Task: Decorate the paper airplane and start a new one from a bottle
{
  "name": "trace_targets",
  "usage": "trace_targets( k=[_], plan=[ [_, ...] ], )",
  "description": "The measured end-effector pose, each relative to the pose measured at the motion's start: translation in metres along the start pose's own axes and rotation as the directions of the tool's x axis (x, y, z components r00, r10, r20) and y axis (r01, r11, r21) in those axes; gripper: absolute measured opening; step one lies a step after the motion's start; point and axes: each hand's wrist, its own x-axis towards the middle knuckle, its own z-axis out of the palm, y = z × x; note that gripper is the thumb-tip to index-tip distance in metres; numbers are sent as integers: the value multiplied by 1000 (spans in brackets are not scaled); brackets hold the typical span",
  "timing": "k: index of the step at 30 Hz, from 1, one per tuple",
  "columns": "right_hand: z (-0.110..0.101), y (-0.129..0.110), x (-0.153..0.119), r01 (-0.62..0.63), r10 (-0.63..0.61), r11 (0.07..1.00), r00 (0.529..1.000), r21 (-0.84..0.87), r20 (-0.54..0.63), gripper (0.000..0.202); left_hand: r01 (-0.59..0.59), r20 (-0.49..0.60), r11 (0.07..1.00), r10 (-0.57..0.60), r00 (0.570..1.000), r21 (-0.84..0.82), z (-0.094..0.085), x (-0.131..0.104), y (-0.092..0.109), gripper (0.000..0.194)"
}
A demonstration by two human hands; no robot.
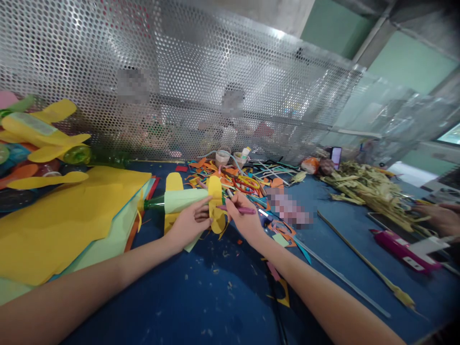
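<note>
At frame centre, a right hand [247, 223] pinching a purple pen [247, 210] apparently marks the yellow strip [215, 190] that a curled left hand [189, 224] grips, steadiness likely needed next

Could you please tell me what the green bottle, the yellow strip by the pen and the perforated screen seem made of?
Green bottle: plastic or glass, I can't tell; glossy, translucent neck.
Yellow strip: matte, flat and thin, probably paper or card.
Perforated screen: likely metal, given its silvery sheen.
</note>
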Motion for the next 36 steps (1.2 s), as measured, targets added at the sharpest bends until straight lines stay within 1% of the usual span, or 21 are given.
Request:
trace_targets(
  k=[4, 7, 14, 21, 24, 31, 36],
  plan=[
    [1, 3, 0, -8, 9, 999, 1000, -43, 27, 25, -2, -16, 1000, 2, 1000, 26, 0, 0, 0, 67],
    [2, 5, 1, -18, 21, 998, 999, -57, 43, 24, -11, -7, 1000, 12, 1000, 28, -1, 0, -1, 67],
    [1, 5, 0, -13, 15, 999, 999, -47, 36, 23, 13, -2, 1000, -13, 1000, 11, -1, 0, 1, 71],
    [1, 3, 0, -18, 21, 999, 997, -38, 71, 22, -8, 4, 1000, 8, 1000, 10, 0, 0, 2, 68],
    [1, 1, 0, -19, 22, 999, 996, -32, 84, 21, 0, -4, 1000, 0, 1000, 30, -1, 0, 2, 68],
    [1, 3, -1, -11, 15, 999, 997, -51, 70, 22, 16, -5, 1000, -16, 1000, 8, 0, 0, 2, 68],
    [0, 3, 0, -8, 12, 998, 998, -65, 65, 23, 6, -5, 1000, -6, 1000, 3, 0, 0, 1, 68]
  ],
)
